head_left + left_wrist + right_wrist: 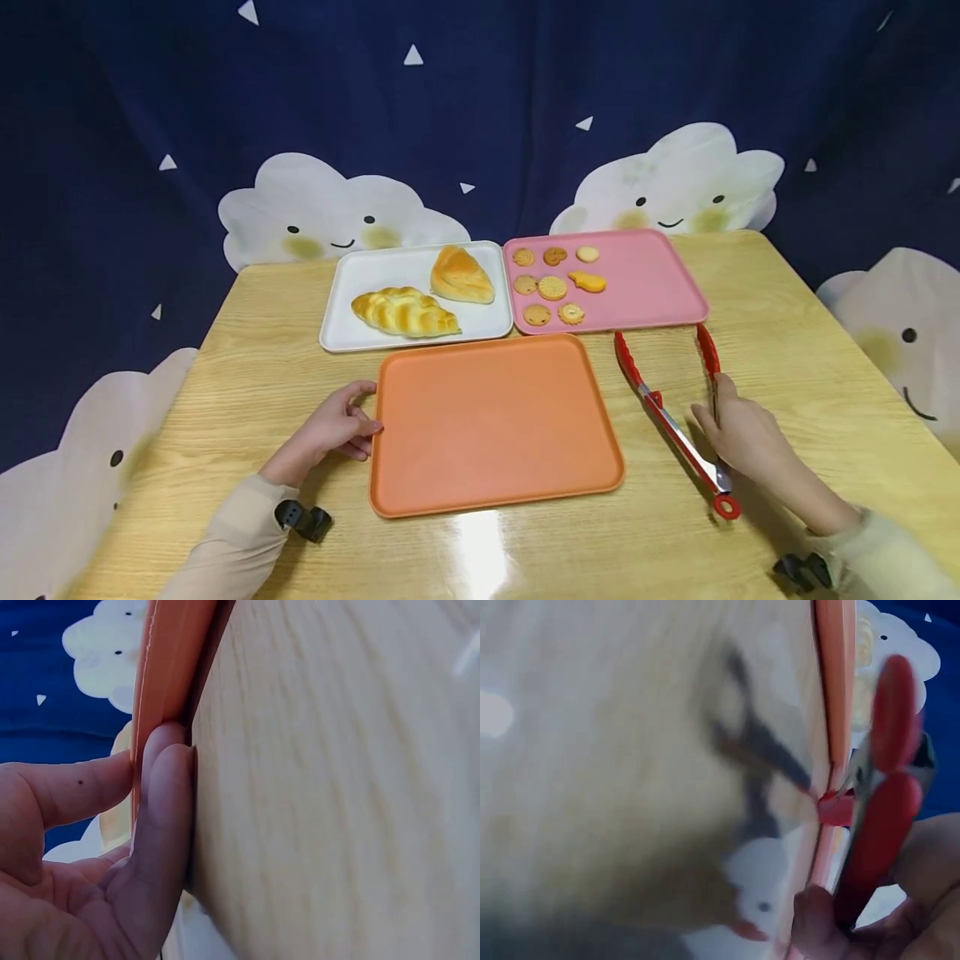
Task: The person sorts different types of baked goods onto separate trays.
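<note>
At the left side of an empty orange tray, my left hand pinches the rim. The left wrist view shows fingertips against the tray's outer side, close over the table. My right hand holds red-and-silver tongs by one arm. Their arms are spread wide, with the red tips towards the pink tray and the ring end towards me. In the right wrist view the tongs stand beside curled fingers, partly hidden by the hand.
Behind the orange tray, a white tray carries a braided bread and a triangular bread. Right of it, a pink tray bears several cookies on its left half. A dark blue cloud-patterned curtain hangs behind the wooden table.
</note>
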The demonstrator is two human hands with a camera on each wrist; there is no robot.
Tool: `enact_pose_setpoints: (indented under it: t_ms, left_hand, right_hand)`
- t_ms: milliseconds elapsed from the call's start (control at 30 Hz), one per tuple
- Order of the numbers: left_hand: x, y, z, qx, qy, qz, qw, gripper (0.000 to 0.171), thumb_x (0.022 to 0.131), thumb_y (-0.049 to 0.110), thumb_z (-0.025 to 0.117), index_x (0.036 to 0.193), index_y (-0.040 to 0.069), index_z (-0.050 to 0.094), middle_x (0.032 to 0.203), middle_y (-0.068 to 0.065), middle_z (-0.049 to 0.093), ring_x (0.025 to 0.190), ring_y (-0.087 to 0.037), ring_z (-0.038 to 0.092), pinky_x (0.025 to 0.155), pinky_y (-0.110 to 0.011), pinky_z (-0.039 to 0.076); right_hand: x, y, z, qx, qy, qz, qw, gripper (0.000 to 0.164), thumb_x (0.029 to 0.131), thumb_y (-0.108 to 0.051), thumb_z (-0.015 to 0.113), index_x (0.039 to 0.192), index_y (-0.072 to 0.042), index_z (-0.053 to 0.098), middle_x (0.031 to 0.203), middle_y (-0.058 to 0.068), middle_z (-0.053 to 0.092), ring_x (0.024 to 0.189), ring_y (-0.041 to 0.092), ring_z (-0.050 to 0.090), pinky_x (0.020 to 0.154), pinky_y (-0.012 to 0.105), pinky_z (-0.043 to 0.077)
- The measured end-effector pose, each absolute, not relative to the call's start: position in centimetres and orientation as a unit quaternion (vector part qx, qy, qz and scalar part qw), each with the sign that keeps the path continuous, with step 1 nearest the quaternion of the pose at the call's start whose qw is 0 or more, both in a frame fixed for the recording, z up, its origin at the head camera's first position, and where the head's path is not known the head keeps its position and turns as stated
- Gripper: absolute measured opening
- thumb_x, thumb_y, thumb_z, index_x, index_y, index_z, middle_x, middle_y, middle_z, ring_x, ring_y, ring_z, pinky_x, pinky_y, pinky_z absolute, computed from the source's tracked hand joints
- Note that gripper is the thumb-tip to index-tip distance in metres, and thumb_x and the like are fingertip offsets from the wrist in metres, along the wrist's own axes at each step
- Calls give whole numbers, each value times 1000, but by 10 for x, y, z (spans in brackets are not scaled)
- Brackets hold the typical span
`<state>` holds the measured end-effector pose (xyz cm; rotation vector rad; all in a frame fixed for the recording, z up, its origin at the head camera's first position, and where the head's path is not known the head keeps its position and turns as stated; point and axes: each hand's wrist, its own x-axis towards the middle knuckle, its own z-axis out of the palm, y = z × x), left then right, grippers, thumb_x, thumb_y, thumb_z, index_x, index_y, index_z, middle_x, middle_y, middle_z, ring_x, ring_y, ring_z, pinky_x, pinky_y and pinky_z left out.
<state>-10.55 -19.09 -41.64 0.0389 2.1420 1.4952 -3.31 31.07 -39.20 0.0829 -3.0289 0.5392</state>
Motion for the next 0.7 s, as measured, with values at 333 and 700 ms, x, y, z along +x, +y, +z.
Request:
enact_pose_setpoints:
  t_ms: [333, 700]
  left_hand:
    - [-103, -189, -410, 21, 806, 534, 256, 61, 86, 2, 56, 138, -2, 24, 74, -10, 59, 51, -19, 59, 49, -36, 54]
    - [-97, -204, -376, 117, 937, 326, -47, 72, 86, 27, 62, 141, -1, 26, 118, -29, 51, 97, -40, 57, 79, -51, 48]
  right_hand:
    - [-35, 320, -387, 45, -989, 143, -12, 58, 88, -19, 58, 125, 17, 32, 58, 13, 51, 48, 25, 50, 39, 39, 37]
    - [-74, 339, -362, 112, -969, 110, 190, 80, 76, -45, 68, 140, -10, 36, 135, 31, 31, 122, 53, 26, 91, 67, 27]
